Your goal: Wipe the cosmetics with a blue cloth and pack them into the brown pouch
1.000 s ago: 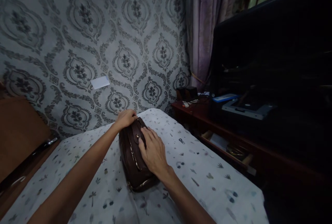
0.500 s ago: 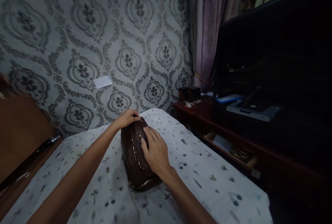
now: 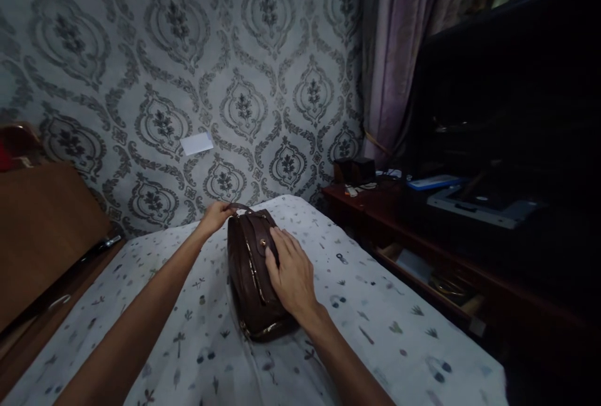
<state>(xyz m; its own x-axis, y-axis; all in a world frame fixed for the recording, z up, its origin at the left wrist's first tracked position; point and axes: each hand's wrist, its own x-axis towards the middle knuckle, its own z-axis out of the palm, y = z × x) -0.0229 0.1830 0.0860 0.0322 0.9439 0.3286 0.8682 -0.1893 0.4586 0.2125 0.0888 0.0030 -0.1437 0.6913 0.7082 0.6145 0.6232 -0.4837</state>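
A dark brown leather bag [image 3: 241,281] with gold zips and a gold stud lies on the patterned white sheet [image 3: 370,331]. At its far end, my left hand [image 3: 216,217] pinches a thin strap [image 3: 241,207] and pulls it out to the left. My right hand [image 3: 293,271] rests flat along the bag's right side, fingers stretched out and thumb beside the stud. The bag's right edge is partly hidden under that hand.
On the right stands a dark red desk [image 3: 338,196] with small black boxes [image 3: 354,171], a blue-edged item [image 3: 434,182] and an open drawer [image 3: 427,281]. A brown board [image 3: 51,230] stands at left. Patterned wallpaper carries a white card [image 3: 196,143].
My left hand has moved left off the bag's far end, drawing the strap with it. My right hand stays on the bag. The whole view has shifted slightly.
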